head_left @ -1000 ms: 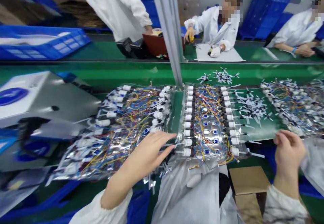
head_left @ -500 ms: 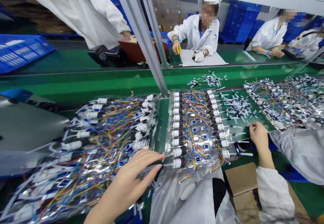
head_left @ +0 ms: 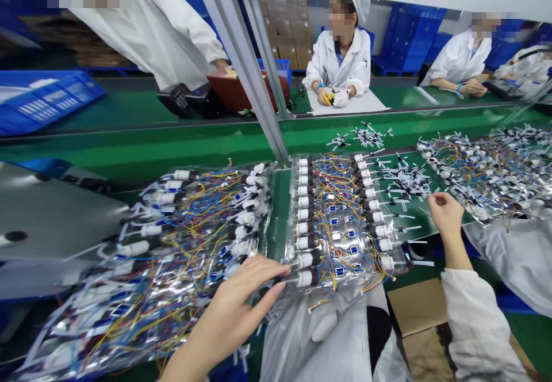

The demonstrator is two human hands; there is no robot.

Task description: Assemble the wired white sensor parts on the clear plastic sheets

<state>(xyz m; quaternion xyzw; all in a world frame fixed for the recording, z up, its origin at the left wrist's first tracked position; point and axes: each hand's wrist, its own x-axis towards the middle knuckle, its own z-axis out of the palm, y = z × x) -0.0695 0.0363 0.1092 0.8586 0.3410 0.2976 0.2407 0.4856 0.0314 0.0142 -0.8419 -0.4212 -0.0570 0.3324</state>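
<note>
Apparently for steadying, the left hand is laid open against the bagged wired valve assemblies; the right hand is held with fingertips together above the green conveyor belt.

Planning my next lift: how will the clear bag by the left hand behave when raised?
The bag will likely sag, since its thin film lies creased over loose wires. It looks slippery under the left hand, and the white cylinders may shift inside.
</note>
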